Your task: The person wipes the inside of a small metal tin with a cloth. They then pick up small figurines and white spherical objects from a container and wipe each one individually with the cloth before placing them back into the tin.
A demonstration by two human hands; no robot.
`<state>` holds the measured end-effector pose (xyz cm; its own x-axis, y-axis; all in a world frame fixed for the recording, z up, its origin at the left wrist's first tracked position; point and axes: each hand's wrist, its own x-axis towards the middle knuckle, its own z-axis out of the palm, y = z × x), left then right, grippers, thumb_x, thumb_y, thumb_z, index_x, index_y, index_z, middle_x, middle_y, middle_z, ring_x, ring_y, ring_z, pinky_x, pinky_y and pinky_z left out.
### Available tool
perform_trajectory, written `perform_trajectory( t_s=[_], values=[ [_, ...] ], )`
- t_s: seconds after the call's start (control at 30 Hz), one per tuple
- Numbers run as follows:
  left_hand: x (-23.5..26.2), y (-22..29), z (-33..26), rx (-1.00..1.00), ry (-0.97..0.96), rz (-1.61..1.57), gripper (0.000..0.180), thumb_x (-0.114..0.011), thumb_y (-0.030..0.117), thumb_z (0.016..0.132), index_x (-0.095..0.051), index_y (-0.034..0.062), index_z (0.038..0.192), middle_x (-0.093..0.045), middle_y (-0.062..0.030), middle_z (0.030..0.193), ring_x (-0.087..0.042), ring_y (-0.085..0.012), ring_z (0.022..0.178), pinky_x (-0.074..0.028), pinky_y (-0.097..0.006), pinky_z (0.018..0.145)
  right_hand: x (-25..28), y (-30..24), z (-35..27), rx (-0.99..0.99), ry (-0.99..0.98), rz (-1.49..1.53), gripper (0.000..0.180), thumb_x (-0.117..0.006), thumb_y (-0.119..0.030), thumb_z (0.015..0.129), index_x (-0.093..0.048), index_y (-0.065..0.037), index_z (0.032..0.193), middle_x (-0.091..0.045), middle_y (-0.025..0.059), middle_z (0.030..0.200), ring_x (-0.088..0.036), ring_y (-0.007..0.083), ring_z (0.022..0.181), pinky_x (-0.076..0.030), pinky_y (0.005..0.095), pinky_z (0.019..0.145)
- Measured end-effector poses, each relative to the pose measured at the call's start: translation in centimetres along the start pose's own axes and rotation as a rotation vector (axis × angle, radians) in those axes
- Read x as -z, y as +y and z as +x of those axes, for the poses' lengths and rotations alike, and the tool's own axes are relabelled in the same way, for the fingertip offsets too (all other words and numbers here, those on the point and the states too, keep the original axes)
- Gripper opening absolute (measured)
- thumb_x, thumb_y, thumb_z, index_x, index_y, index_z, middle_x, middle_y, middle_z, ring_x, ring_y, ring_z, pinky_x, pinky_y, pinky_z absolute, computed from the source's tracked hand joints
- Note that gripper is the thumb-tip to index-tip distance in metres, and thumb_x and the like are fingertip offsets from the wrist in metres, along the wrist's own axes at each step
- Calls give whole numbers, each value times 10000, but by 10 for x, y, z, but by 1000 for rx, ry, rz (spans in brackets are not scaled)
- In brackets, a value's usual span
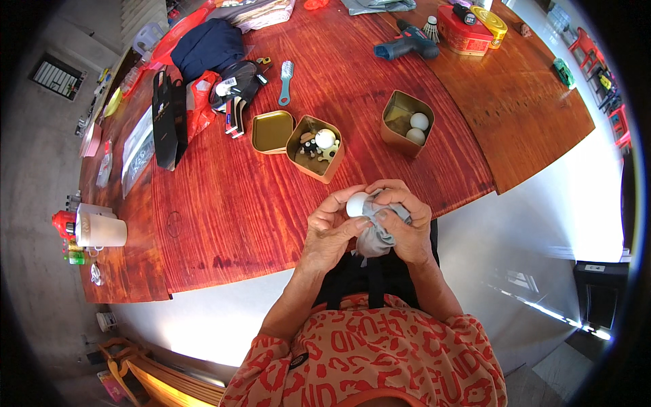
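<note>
Close to my body, just off the table's near edge, my left hand pinches a white ball that looks like a table tennis ball. Fingers of my right hand press a crumpled grey cloth against the ball's right side. Beyond my hands stands an uncovered tin holding a white ball and small black and cream trinkets. Its likely lid lies beside it, inner side up. Farther right, a second uncovered tin contains two white balls.
The red-brown wooden table also bears a cordless drill, a shuttlecock, a red tin box, a hairbrush, a black paper bag, dark clothing and a white container. A wooden chair stands lower left.
</note>
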<state>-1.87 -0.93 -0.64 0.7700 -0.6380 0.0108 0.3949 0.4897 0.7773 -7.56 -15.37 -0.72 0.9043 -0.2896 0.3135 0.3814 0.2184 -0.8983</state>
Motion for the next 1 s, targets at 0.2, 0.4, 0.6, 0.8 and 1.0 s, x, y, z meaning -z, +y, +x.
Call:
perform_trajectory(
  t_s=[0.2, 0.4, 0.6, 0.8, 1.0],
  values=[
    [-1, 1, -1, -68, -35, 264, 543, -666, -73, 787, -487, 18, 1291, -529, -82, 1194, -544, -175, 1112, -494, -297, 950, 1, -6, 5, -176, 65, 103, 161, -603, -22, 848, -615, -9, 1008, -577, 68, 1068, -576, 120, 942, -473, 252, 802],
    [-7, 0, -4, -143, 4, 349, 481, -647, -111, 781, -495, 12, 1220, -485, -72, 1189, -529, -156, 1111, -492, -270, 916, -3, -5, 1, -37, 10, -154, 209, -624, -6, 810, -630, -74, 1008, -554, 67, 1107, -572, 114, 932, -472, 257, 792],
    [-2, -5, -4, -232, -31, 556, 463, -648, -125, 771, -487, 23, 1179, -488, -75, 1206, -530, -189, 1121, -484, -305, 935, -10, -11, 0, -16, 3, -245, 182, -620, 7, 809, -612, -64, 977, -569, 66, 1049, -579, 113, 901, -479, 252, 754],
    [-5, -11, -1, -272, -23, 625, 479, -669, -160, 724, -495, 17, 1134, -446, -78, 1184, -543, -168, 1065, -533, -279, 871, -11, -11, 5, -245, 136, -59, 122, -604, -23, 854, -592, -26, 975, -606, 7, 876, -561, 61, 790, -470, 211, 678],
    [-2, -15, 1, -295, 28, 512, 488, -699, -132, 720, -492, 14, 1138, -448, -73, 1170, -549, -159, 1047, -532, -281, 875, -16, -2, 8, -185, 284, 0, 124, -597, -29, 866, -590, -20, 990, -609, 17, 893, -559, 62, 807, -471, 214, 711]
  ],
)
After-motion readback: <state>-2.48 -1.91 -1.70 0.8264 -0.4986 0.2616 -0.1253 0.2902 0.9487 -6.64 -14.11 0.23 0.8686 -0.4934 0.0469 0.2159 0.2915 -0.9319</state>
